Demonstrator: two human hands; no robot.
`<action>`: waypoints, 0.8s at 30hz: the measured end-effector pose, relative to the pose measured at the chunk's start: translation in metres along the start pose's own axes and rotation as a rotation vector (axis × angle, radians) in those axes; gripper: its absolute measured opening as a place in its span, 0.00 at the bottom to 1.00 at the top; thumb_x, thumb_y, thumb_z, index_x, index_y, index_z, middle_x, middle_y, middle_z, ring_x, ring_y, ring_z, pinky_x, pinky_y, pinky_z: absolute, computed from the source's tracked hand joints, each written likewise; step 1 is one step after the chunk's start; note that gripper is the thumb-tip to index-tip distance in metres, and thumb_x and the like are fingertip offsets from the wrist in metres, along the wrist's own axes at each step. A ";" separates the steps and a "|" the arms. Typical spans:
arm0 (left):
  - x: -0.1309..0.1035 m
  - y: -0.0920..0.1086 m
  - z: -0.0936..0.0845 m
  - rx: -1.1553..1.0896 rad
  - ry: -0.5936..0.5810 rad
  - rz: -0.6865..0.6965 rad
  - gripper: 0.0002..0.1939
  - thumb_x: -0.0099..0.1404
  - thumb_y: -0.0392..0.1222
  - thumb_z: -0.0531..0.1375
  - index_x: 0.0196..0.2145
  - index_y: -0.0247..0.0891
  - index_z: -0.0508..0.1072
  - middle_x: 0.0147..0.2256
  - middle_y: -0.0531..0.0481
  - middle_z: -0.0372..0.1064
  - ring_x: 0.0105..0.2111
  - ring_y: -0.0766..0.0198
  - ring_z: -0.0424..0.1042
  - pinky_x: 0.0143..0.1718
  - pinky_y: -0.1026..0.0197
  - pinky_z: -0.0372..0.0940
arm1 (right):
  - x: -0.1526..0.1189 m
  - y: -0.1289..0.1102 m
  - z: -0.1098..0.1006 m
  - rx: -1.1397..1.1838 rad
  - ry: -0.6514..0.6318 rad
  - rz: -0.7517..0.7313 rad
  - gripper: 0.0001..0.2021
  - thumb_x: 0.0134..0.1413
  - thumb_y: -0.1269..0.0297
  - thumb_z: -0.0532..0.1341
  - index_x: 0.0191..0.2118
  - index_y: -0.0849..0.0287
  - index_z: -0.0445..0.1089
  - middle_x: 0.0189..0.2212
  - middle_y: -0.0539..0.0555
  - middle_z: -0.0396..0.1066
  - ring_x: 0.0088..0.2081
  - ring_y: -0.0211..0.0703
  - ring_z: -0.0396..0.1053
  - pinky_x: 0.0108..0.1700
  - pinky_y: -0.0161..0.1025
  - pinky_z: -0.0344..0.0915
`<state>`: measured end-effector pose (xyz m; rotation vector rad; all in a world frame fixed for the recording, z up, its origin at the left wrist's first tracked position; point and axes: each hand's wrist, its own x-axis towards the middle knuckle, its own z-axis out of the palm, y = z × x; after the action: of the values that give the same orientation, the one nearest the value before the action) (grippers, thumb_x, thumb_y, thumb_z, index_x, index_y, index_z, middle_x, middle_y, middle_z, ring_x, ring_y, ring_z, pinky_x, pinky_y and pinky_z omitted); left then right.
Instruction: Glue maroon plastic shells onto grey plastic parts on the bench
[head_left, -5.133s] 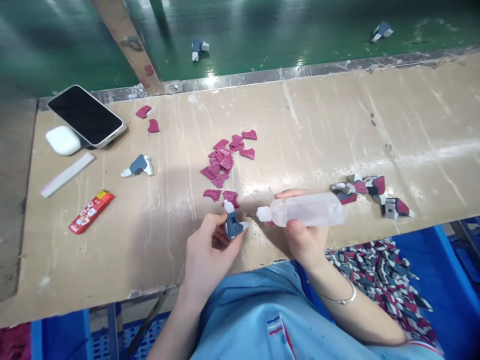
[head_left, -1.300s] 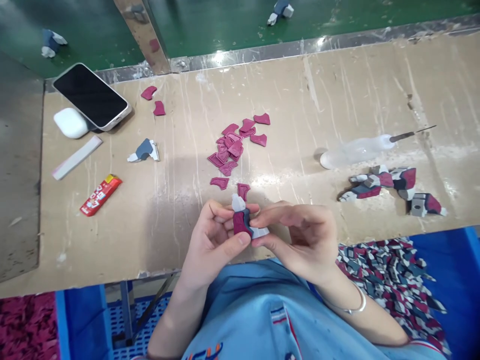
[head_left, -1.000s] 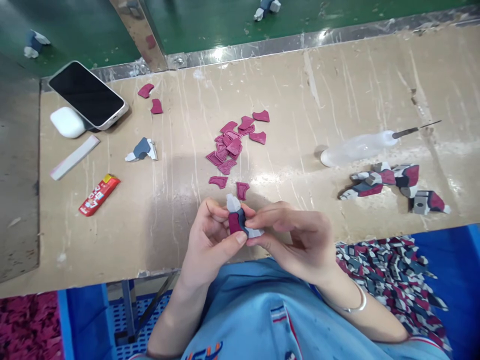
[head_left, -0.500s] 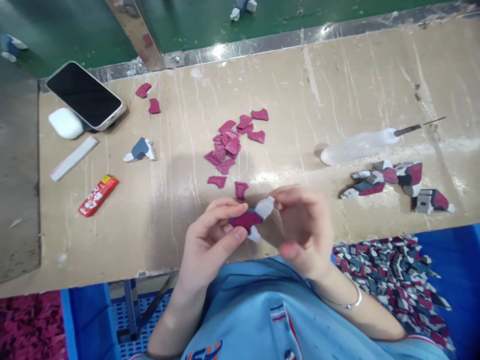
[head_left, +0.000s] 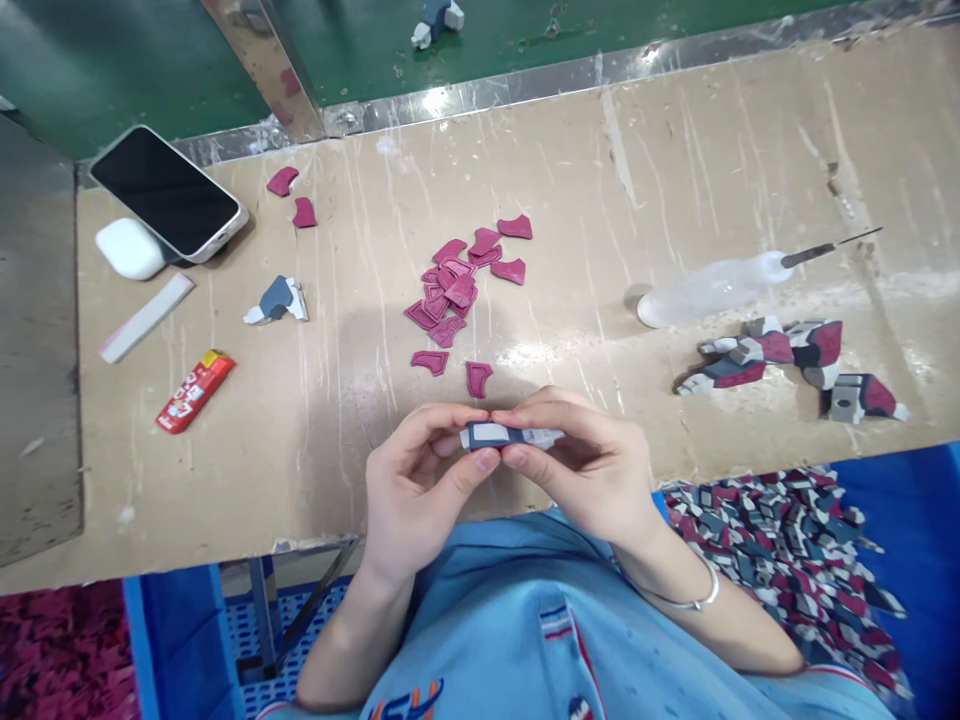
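Between my two hands, near the table's front edge, is a small dark-blue and white plastic toy part (head_left: 491, 433). My left hand (head_left: 420, 475) pinches its left end between thumb and fingers. On the right end, the thumb and fingers of my right hand (head_left: 589, 460) are closed too. The part is turned edge-on, so its broad faces are hidden. Just beyond my hands lie loose maroon plastic pieces (head_left: 454, 285) in a small heap, with single ones (head_left: 479, 379) closer to me.
At left are a phone (head_left: 169, 190), a white case (head_left: 129, 248), a red packet (head_left: 195, 392) and a blue-white part (head_left: 277, 300). At right lie a needle-tipped bottle (head_left: 705, 290) and assembled parts (head_left: 772, 355). Blue bins (head_left: 892, 520) below hold many pieces.
My right hand has moved left and closed on the part. The part has turned from its maroon face to a narrow blue and white side.
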<state>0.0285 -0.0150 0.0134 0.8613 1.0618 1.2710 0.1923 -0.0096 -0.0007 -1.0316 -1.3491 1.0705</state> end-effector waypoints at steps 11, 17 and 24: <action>0.008 0.005 0.001 -0.390 -0.220 -0.691 0.25 0.58 0.57 0.80 0.38 0.40 0.75 0.28 0.57 0.76 0.22 0.69 0.75 0.28 0.66 0.77 | 0.018 0.001 -0.020 -0.046 -0.243 -0.168 0.13 0.71 0.49 0.68 0.41 0.52 0.80 0.33 0.50 0.80 0.33 0.39 0.78 0.34 0.35 0.75; -0.008 0.004 -0.009 0.192 -0.128 -0.117 0.14 0.80 0.54 0.61 0.54 0.46 0.81 0.46 0.49 0.81 0.42 0.62 0.82 0.48 0.61 0.78 | 0.011 0.004 -0.022 -0.118 -0.167 -0.057 0.16 0.62 0.45 0.74 0.38 0.53 0.78 0.30 0.49 0.82 0.26 0.37 0.76 0.25 0.32 0.67; -0.007 -0.007 -0.019 0.515 -0.200 0.305 0.18 0.67 0.30 0.72 0.52 0.45 0.82 0.49 0.46 0.84 0.49 0.56 0.84 0.53 0.58 0.79 | 0.006 0.007 -0.014 -0.201 -0.079 -0.177 0.15 0.66 0.47 0.72 0.38 0.53 0.78 0.27 0.48 0.80 0.24 0.39 0.76 0.25 0.35 0.72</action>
<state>0.0129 -0.0237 0.0021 1.5569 1.1425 1.1381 0.2057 -0.0013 -0.0058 -1.0023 -1.6061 0.8641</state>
